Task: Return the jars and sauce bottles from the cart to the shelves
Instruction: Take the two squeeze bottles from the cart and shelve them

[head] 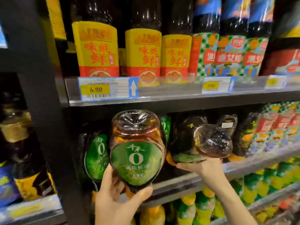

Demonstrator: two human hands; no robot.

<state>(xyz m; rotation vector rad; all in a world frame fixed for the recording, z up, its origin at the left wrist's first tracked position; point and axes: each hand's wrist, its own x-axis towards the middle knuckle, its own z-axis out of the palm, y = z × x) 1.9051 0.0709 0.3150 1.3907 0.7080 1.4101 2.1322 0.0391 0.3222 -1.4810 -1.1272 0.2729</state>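
My left hand (113, 197) grips a sauce bottle with a green label (137, 148) by its lower end, and the bottle's clear base points up at the camera. Beside it, my right hand (199, 166) holds a second dark sauce bottle (209, 142) from below, tilted with its base toward me. Both bottles hover in front of the middle shelf (243, 161), where matching green-label bottles (95, 153) stand. The cart is out of view.
The upper shelf (162, 95) carries tall dark bottles with yellow and red labels (95, 49) and a price tag reading 6.90 (97, 90). A black upright post (40, 111) divides the shelving at left. Green and yellow packs (203, 208) fill the lower shelf.
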